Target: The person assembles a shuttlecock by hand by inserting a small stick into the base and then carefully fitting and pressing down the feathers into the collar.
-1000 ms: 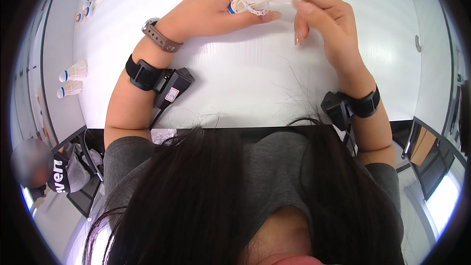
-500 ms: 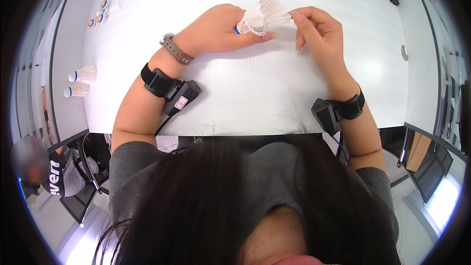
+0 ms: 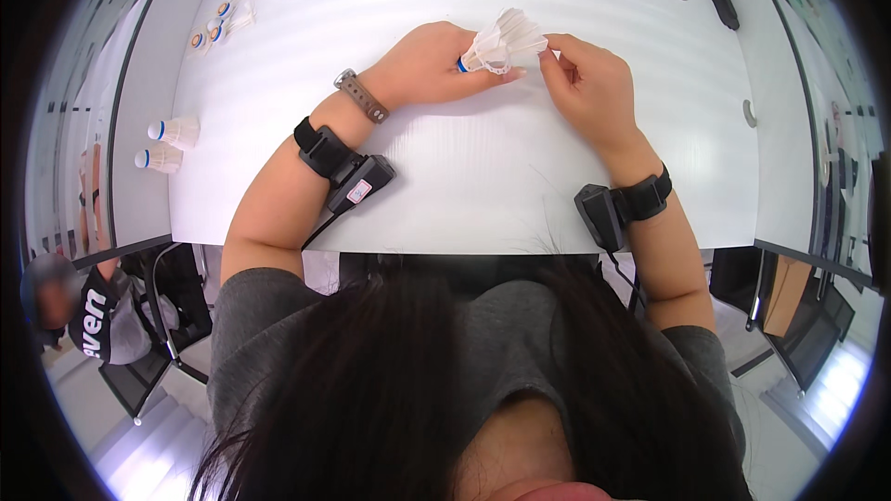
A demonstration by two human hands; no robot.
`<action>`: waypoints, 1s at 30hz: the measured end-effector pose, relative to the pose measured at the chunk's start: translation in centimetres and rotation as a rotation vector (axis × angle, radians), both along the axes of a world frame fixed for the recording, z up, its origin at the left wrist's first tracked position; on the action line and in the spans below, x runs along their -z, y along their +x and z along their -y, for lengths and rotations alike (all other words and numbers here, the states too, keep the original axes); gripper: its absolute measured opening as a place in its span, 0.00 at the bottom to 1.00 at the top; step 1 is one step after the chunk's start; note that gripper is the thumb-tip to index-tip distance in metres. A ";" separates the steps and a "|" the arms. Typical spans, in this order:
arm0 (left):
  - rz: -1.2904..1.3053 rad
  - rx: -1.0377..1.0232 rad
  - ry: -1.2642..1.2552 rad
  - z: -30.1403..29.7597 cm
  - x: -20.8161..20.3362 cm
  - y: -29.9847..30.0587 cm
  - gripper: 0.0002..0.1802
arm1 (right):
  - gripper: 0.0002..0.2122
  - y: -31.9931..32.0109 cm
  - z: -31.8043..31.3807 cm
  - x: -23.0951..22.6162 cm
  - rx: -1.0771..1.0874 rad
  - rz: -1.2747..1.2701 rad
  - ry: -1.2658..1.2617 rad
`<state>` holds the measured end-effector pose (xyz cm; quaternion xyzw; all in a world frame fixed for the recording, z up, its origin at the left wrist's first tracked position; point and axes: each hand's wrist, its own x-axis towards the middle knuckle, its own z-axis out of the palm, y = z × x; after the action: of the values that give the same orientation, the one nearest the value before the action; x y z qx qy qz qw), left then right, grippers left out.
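White table [image 3: 445, 195] below. I've got one shuttlecock [image 3: 506, 42] over it, well in from its near edge: left hand [image 3: 432, 65] grips the cork end, presumably freeing the feathers; right hand [image 3: 594, 88] at feather tips, can't tell if pinching. Two other shuttlecocks [image 3: 179, 133] near table's left edge.
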<state>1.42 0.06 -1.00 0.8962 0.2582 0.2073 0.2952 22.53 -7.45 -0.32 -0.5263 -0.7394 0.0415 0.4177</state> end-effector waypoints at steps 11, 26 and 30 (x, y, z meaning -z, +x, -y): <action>-0.146 -0.051 -0.025 0.5 -1.2 0.3 0.24 | 0.07 1.4 -0.7 1.5 0.045 0.420 0.262; -0.082 -0.099 -0.062 0.2 -0.3 -0.2 0.29 | 0.05 0.9 -0.8 1.4 0.135 0.455 0.144; -0.095 -0.103 -0.134 0.1 -0.6 -0.6 0.29 | 0.05 0.6 -0.9 1.4 0.133 0.428 0.152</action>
<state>0.84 -0.08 -0.42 0.8688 0.3307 0.1618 0.3310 23.12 -6.58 -1.68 -0.5379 -0.7757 -0.1542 0.2918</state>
